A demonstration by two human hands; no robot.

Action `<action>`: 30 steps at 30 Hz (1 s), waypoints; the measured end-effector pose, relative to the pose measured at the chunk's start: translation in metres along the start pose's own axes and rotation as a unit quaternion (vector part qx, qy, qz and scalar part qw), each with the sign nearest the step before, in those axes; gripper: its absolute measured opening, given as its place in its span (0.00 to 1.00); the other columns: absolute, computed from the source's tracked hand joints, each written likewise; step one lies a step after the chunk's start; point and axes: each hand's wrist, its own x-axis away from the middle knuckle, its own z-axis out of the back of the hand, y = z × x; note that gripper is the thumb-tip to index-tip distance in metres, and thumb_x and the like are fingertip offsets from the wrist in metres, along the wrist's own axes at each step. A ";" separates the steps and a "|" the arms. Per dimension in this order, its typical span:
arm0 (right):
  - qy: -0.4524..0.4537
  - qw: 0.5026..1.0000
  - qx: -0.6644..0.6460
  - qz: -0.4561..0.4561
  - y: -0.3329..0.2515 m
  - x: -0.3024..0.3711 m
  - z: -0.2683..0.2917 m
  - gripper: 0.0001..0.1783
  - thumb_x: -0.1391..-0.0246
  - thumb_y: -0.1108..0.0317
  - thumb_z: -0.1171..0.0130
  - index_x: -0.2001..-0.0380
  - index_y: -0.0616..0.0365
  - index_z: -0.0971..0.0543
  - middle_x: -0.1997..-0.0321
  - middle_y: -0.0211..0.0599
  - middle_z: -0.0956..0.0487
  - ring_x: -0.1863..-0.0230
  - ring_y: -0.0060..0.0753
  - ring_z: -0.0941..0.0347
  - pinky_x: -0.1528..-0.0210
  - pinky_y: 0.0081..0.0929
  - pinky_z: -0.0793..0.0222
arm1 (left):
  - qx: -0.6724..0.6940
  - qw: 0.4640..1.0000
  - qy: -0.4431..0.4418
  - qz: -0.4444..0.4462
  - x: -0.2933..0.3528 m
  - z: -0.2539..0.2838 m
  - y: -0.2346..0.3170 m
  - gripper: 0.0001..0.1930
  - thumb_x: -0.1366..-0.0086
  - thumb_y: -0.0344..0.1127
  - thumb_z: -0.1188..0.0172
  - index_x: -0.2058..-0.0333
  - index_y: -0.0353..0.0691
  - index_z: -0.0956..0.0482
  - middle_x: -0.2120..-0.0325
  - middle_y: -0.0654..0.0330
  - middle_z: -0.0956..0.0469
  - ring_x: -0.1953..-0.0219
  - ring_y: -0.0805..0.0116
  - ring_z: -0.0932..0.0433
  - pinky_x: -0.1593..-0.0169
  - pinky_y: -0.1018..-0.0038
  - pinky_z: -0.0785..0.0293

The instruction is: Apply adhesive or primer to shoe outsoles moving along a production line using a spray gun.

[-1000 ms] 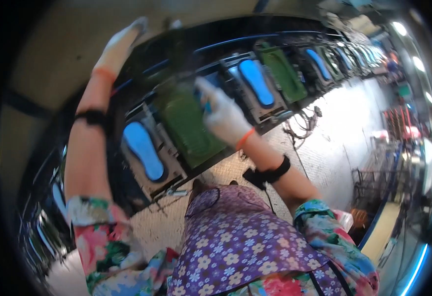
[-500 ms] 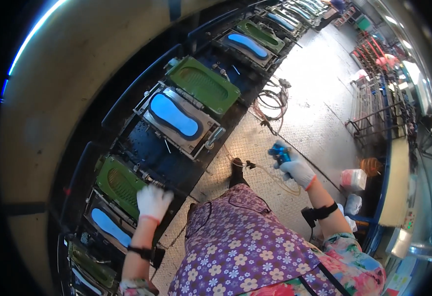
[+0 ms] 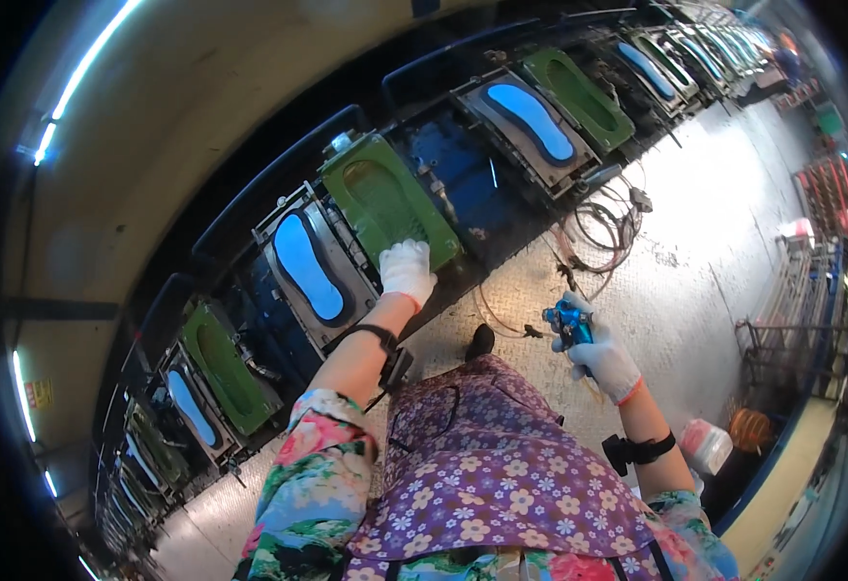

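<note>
My left hand [image 3: 407, 274], in a white glove, is closed at the near corner of a green mould plate [image 3: 371, 174] with a sole-shaped hollow. Its fingers curl over the edge; their tips are partly hidden. Hinged beside that plate is a metal mould half [image 3: 340, 254] bearing a bright blue sole with a dark rim [image 3: 306, 263]. Off to the right, over the floor, my gloved right hand [image 3: 610, 358] grips a blue spray gun [image 3: 569, 323], its head pointing toward the moulds.
A line of similar moulds [image 3: 226, 363] runs from lower left to upper right on a dark bench [image 3: 463, 165]. Coiled hoses [image 3: 603, 228] lie on the metal floor [image 3: 705, 213]. At right are a rack [image 3: 792, 339], a white bundle [image 3: 707, 445] and an orange coil [image 3: 751, 429].
The view has swung left along the mould line. My left hand has come onto the green plate's near corner. My right hand still holds the spray gun, now turned slightly.
</note>
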 end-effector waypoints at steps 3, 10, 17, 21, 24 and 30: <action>-0.045 0.999 -0.026 -0.002 -0.002 -0.024 0.018 0.54 0.54 0.81 0.46 0.19 0.53 0.44 0.50 0.42 0.23 0.59 0.27 0.22 0.73 0.18 0.23 | -0.005 0.998 0.047 -0.027 0.004 0.053 -0.007 0.22 0.46 0.45 0.30 0.56 0.38 0.18 0.61 0.48 0.17 0.57 0.46 0.16 0.53 0.52 0.20; -0.142 0.978 0.141 0.058 -0.057 -0.077 -0.031 0.47 0.45 0.79 0.47 0.20 0.45 0.39 0.52 0.41 0.19 0.62 0.23 0.22 0.71 0.24 0.26 | -0.040 0.913 0.388 -0.120 -0.045 0.235 -0.079 0.10 0.45 0.39 0.31 0.66 0.45 0.18 0.69 0.54 0.19 0.65 0.48 0.18 0.61 0.55 0.21; -0.099 0.934 0.208 0.274 -0.127 -0.197 -0.141 0.41 0.44 0.77 0.48 0.25 0.48 0.34 0.41 0.58 0.20 0.42 0.47 0.21 0.41 0.36 0.26 | -0.088 0.907 0.405 -0.076 -0.058 0.251 -0.084 0.19 0.47 0.53 0.23 0.70 0.47 0.19 0.70 0.59 0.20 0.67 0.53 0.17 0.64 0.58 0.22; -0.008 0.897 0.165 0.411 -0.139 -0.261 -0.173 0.40 0.44 0.76 0.48 0.25 0.53 0.35 0.38 0.62 0.22 0.35 0.60 0.25 0.33 0.42 0.30 | -0.095 0.902 0.418 -0.046 -0.068 0.248 -0.076 0.23 0.50 0.59 0.22 0.72 0.47 0.19 0.72 0.60 0.21 0.69 0.56 0.17 0.65 0.59 0.23; -0.017 0.894 0.199 0.402 -0.139 -0.260 -0.170 0.40 0.45 0.76 0.47 0.26 0.56 0.34 0.34 0.63 0.24 0.33 0.60 0.26 0.32 0.43 0.31 | -0.083 0.903 0.419 -0.049 -0.055 0.246 -0.078 0.24 0.52 0.61 0.22 0.72 0.48 0.18 0.74 0.61 0.21 0.71 0.57 0.17 0.67 0.61 0.23; -0.127 0.883 0.349 0.287 -0.081 -0.186 -0.072 0.39 0.44 0.80 0.47 0.27 0.56 0.33 0.34 0.60 0.22 0.30 0.59 0.27 0.30 0.38 0.32 | -0.029 0.880 0.462 -0.101 -0.055 0.237 -0.089 0.23 0.55 0.59 0.19 0.72 0.48 0.17 0.75 0.63 0.22 0.72 0.59 0.19 0.69 0.64 0.24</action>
